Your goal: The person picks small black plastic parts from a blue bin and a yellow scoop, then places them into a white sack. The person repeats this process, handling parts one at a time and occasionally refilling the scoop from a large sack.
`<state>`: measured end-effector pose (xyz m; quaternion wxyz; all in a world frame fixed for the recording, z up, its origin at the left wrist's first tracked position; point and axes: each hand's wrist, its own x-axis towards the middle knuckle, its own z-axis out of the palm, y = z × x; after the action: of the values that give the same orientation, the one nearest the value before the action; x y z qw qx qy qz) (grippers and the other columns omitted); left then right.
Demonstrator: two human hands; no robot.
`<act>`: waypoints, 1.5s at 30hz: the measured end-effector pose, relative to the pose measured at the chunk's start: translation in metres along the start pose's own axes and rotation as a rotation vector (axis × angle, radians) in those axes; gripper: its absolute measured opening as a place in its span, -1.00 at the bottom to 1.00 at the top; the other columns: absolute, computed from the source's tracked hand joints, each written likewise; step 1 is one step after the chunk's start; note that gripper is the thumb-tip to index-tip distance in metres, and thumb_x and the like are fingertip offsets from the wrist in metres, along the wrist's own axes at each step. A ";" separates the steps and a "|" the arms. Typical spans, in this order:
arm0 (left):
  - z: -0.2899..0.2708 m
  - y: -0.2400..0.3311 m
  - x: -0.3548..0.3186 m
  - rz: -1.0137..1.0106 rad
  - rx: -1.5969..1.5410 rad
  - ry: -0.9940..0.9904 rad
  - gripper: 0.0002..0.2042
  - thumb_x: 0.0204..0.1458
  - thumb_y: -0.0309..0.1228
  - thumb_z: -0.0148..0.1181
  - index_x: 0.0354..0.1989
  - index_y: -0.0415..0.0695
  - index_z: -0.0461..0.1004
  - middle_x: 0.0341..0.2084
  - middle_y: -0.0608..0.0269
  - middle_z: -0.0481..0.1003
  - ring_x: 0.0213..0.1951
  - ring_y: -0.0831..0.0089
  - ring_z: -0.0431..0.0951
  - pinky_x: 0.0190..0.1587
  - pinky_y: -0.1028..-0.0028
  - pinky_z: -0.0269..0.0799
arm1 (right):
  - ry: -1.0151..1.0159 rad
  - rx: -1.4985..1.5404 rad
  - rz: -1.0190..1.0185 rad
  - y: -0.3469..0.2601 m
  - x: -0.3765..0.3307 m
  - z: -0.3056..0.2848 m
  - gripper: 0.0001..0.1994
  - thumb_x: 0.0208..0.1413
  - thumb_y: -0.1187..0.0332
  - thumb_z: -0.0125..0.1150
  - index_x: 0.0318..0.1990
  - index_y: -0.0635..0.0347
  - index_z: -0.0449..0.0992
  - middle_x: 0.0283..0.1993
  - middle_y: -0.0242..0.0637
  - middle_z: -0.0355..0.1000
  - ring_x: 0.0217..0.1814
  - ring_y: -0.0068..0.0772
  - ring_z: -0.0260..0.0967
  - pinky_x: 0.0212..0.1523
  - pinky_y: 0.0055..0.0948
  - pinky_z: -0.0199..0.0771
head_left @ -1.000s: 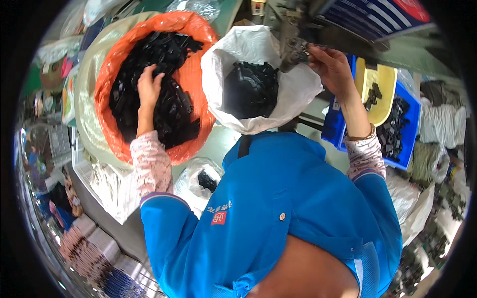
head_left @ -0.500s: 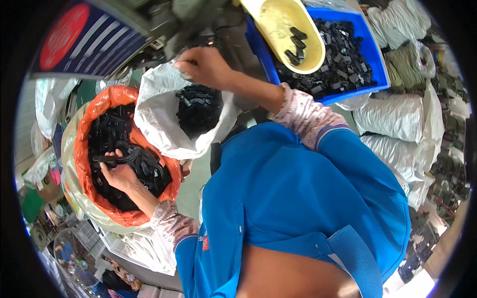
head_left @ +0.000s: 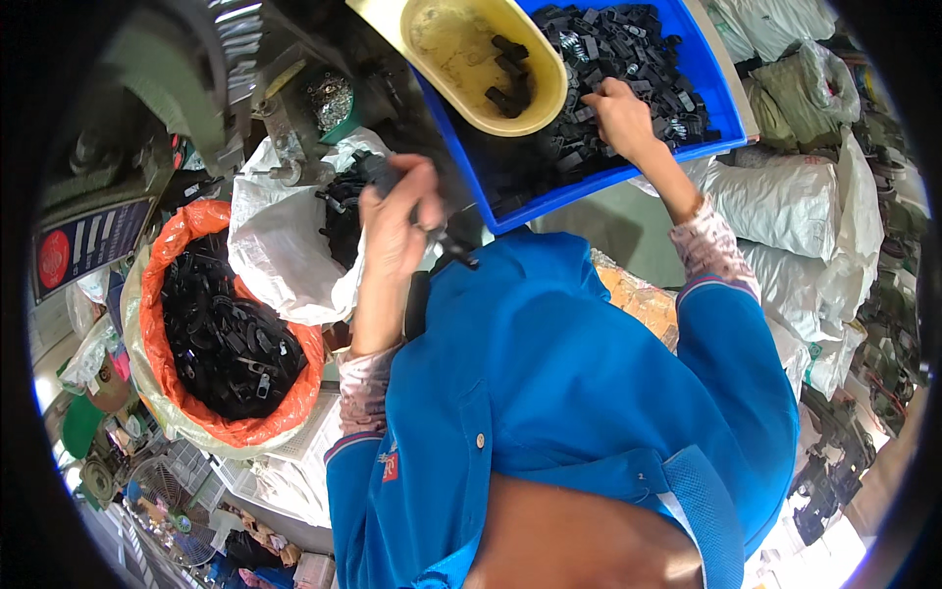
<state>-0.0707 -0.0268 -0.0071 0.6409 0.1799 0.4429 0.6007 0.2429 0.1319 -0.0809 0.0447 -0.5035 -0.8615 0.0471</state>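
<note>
My left hand (head_left: 397, 216) is closed around a long black plastic piece (head_left: 456, 249), whose ends stick out on both sides; the hand is somewhat blurred. It hovers beside the mouth of a white sack (head_left: 285, 260) with black parts inside. Over at the blue bin (head_left: 579, 201), my right hand (head_left: 626, 126) reaches in with its fingers bent together at the heap of small black plastic parts (head_left: 643, 64). Whether a part is between those fingertips is too small to tell. A yellow tub (head_left: 451, 69) rests across the bin's left side, with a few black parts in it.
An orange-lined sack (head_left: 157, 324) full of black plastic pieces stands at the left. Behind the white sack is machinery (head_left: 285, 128) with a green bowl (head_left: 343, 123) of small metal bits. Stuffed white sacks (head_left: 785, 211) are piled at the right.
My left hand has come out of the orange-lined sack with the black piece, moving up and right. My right hand has moved right from above the white sack into the blue bin.
</note>
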 end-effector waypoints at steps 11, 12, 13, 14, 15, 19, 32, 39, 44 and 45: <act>0.104 -0.069 0.041 -0.130 0.490 -0.198 -0.49 0.01 -0.46 0.39 0.12 -0.34 0.34 -0.22 0.16 0.53 -0.27 0.53 0.54 -0.43 0.54 0.49 | 0.039 0.645 -0.574 -0.018 -0.042 -0.065 -0.63 -0.14 0.61 0.18 -0.07 0.27 0.44 -0.15 -0.03 0.39 -0.08 0.13 0.39 -0.18 -0.15 0.51; 0.103 -0.076 0.045 -0.122 0.524 -0.243 -0.52 0.01 -0.52 0.37 0.10 -0.35 0.35 -0.28 0.18 0.53 -0.30 0.55 0.53 -0.45 0.56 0.48 | 0.038 0.675 -0.549 -0.023 -0.045 -0.073 -0.64 -0.04 0.58 0.24 -0.02 0.29 0.44 -0.13 -0.06 0.46 -0.12 -0.07 0.48 -0.19 -0.27 0.54; 0.103 -0.075 0.047 -0.147 0.496 -0.254 -0.53 0.01 -0.53 0.36 0.09 -0.35 0.36 -0.30 0.19 0.52 -0.32 0.55 0.53 -0.45 0.56 0.48 | -0.076 0.869 -0.409 -0.018 -0.043 -0.077 -0.64 0.00 0.56 0.25 0.01 0.29 0.44 -0.13 -0.08 0.48 -0.13 -0.16 0.50 -0.20 -0.32 0.54; 0.101 -0.074 0.048 -0.170 0.466 -0.262 -0.55 0.01 -0.53 0.35 0.09 -0.35 0.37 -0.32 0.19 0.52 -0.34 0.55 0.53 -0.45 0.55 0.48 | -0.194 1.058 -0.263 -0.012 -0.042 -0.081 -0.63 0.04 0.53 0.26 0.04 0.29 0.43 -0.13 -0.10 0.51 -0.15 -0.25 0.51 -0.20 -0.36 0.54; 0.100 -0.073 0.047 -0.193 0.436 -0.267 -0.56 0.02 -0.54 0.34 0.08 -0.36 0.38 -0.34 0.20 0.52 -0.36 0.56 0.52 -0.45 0.55 0.48 | -0.315 1.241 -0.113 -0.006 -0.040 -0.082 -0.63 0.08 0.51 0.26 0.07 0.29 0.42 -0.13 -0.12 0.53 -0.17 -0.33 0.53 -0.21 -0.40 0.55; 0.102 -0.074 0.042 -0.163 0.248 -0.219 -0.58 0.07 -0.48 0.30 0.08 -0.39 0.40 -0.34 0.21 0.49 -0.42 0.52 0.51 -0.39 0.48 0.56 | 0.205 0.553 -0.001 0.083 0.019 -0.043 -0.81 0.04 0.47 0.26 -0.16 0.23 0.61 -0.24 -0.06 0.54 -0.29 -0.15 0.54 -0.25 -0.31 0.52; 0.092 -0.055 0.026 0.284 0.517 -0.055 -0.71 0.05 -0.62 0.29 -0.03 -0.27 0.51 -0.32 0.37 0.56 -0.32 0.68 0.50 -0.24 0.65 0.44 | 0.170 0.541 0.097 0.075 0.034 -0.054 -0.77 0.13 0.44 0.25 -0.06 0.23 0.59 -0.30 -0.15 0.56 -0.36 -0.42 0.51 -0.26 -0.45 0.52; 0.090 -0.047 0.016 0.416 0.614 -0.029 -0.74 0.02 -0.66 0.28 -0.08 -0.28 0.53 -0.31 0.35 0.58 -0.27 0.71 0.49 -0.19 0.64 0.43 | -0.112 1.449 -0.172 -0.055 -0.002 -0.112 -0.85 0.15 0.48 0.28 -0.14 0.30 0.63 -0.25 -0.37 0.59 -0.27 -0.69 0.47 -0.27 -0.64 0.49; 0.079 -0.034 0.002 0.430 0.694 0.023 -0.74 0.00 -0.63 0.31 -0.10 -0.28 0.55 -0.31 0.32 0.59 -0.27 0.69 0.50 -0.18 0.63 0.43 | 0.097 0.954 -0.530 -0.079 0.004 -0.119 -0.87 0.03 0.57 0.31 -0.24 0.29 0.61 -0.29 -0.19 0.55 -0.27 -0.34 0.52 -0.24 -0.42 0.51; 0.076 -0.034 -0.001 0.445 0.704 0.043 -0.74 -0.01 -0.62 0.31 -0.10 -0.27 0.55 -0.31 0.31 0.59 -0.27 0.69 0.50 -0.18 0.62 0.43 | 0.132 0.834 -0.628 -0.085 0.006 -0.122 -0.86 0.00 0.59 0.30 -0.24 0.28 0.61 -0.29 -0.18 0.54 -0.25 -0.26 0.51 -0.23 -0.39 0.52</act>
<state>0.0101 -0.0120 0.0088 0.3854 0.4667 0.5850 0.5399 0.1819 0.1005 0.0513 0.3074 -0.1623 -0.8745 0.3384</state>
